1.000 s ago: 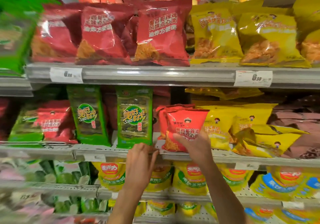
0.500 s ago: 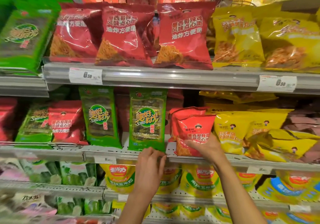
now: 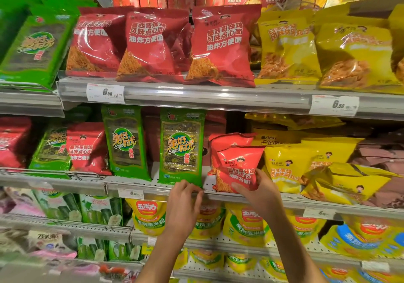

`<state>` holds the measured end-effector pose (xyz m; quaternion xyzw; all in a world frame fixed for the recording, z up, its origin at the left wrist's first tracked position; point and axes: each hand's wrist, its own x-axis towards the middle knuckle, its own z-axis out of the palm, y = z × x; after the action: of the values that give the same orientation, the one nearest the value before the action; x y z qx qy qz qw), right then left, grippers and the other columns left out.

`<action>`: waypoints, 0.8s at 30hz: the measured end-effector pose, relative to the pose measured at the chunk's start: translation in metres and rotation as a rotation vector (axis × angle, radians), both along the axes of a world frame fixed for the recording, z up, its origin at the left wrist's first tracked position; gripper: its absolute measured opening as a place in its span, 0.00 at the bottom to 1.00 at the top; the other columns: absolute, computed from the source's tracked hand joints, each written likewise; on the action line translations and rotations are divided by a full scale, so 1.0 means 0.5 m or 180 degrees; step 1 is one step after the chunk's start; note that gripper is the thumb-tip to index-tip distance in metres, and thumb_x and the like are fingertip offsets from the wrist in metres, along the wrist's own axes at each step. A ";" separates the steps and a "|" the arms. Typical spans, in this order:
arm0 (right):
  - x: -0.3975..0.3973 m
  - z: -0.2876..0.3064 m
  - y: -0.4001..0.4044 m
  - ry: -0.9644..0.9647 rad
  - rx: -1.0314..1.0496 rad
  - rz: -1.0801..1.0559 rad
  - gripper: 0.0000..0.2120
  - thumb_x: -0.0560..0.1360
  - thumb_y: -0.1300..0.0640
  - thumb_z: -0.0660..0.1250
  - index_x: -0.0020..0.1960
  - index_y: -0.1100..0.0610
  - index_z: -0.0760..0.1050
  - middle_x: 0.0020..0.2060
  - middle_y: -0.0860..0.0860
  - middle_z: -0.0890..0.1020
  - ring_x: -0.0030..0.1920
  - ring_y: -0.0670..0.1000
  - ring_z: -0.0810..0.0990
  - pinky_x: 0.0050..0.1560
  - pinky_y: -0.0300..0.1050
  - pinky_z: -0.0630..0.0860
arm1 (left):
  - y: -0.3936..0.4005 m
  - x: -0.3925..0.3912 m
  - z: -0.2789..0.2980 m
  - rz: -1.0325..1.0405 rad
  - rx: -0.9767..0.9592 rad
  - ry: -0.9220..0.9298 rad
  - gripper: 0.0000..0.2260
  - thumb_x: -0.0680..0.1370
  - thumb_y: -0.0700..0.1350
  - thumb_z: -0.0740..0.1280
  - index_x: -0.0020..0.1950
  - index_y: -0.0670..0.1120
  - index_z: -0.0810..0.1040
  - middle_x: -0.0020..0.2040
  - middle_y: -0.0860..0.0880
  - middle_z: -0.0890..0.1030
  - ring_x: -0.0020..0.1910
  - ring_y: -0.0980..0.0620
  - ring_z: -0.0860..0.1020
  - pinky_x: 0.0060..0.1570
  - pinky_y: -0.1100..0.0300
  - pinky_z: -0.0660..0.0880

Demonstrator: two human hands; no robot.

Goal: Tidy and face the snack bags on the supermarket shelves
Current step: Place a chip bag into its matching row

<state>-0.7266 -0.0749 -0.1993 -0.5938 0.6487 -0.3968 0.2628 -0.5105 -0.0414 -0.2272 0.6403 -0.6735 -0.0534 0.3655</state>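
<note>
- Gripping the small red snack bag [image 3: 237,169] with my right hand [image 3: 260,195], I have my thumb across its lower front and my fingers curled round its right edge; the bag stands upright on the middle shelf [image 3: 153,190], its film glossy and puffed like a pillow with a crimped top seam.
- My left hand [image 3: 185,204] sits at nine o'clock from that bag, fingers curled down over the shelf's metal front lip, just below the tall green seaweed pack [image 3: 182,147]; whether they pinch anything, I cannot tell.
- That green pack is flat and rectangular, with a clear window showing dark, flaky sheets; a second green pack [image 3: 125,143] of the same shape stands at its nine o'clock.
- At three o'clock from my red bag, yellow bags [image 3: 288,164] crowd together, one of them tipped over and creased.
- At twelve o'clock, on the upper shelf [image 3: 196,94], three large red bags [image 3: 220,44] lean forward, shiny and crinkled, above a paper price tag [image 3: 105,93].
- The shelf floor is perforated metal.
</note>
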 end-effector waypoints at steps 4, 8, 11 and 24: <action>0.000 -0.006 0.057 0.0236 -0.0606 -0.0314 0.27 0.67 0.50 0.81 0.62 0.58 0.78 0.51 0.52 0.84 0.53 0.55 0.82 0.54 0.51 0.79 | 0.002 -0.006 -0.005 0.0066 -0.0027 0.0060 0.04 0.80 0.47 0.69 0.51 0.49 0.82 0.45 0.55 0.73 0.50 0.53 0.72 0.49 0.60 0.68; 0.027 0.011 0.106 0.0333 -0.1101 -0.1070 0.17 0.70 0.54 0.80 0.55 0.57 0.80 0.48 0.53 0.85 0.49 0.55 0.84 0.49 0.53 0.82 | -0.001 -0.003 0.000 0.0028 0.0031 0.0232 0.05 0.79 0.49 0.69 0.50 0.50 0.82 0.46 0.55 0.76 0.51 0.54 0.73 0.51 0.59 0.71; 0.070 0.019 0.110 -0.0055 -0.1134 -0.0982 0.13 0.72 0.56 0.77 0.47 0.45 0.75 0.40 0.45 0.83 0.42 0.48 0.83 0.44 0.49 0.81 | -0.004 0.018 0.004 -0.0121 -0.0071 0.0465 0.03 0.78 0.47 0.70 0.48 0.50 0.83 0.45 0.56 0.79 0.50 0.55 0.75 0.51 0.60 0.72; 0.356 -0.008 -0.076 -0.0698 -0.0161 -0.0349 0.42 0.69 0.47 0.80 0.75 0.55 0.64 0.62 0.52 0.81 0.62 0.54 0.80 0.68 0.55 0.74 | 0.011 0.348 0.046 -0.0329 -0.0072 0.1391 0.02 0.76 0.48 0.73 0.47 0.51 0.83 0.42 0.56 0.83 0.45 0.60 0.81 0.50 0.55 0.78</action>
<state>-0.5484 -0.1131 -0.2035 -0.5169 0.6373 -0.4894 0.2951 -0.3366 -0.0361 -0.2042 0.5739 -0.6108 -0.2019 0.5067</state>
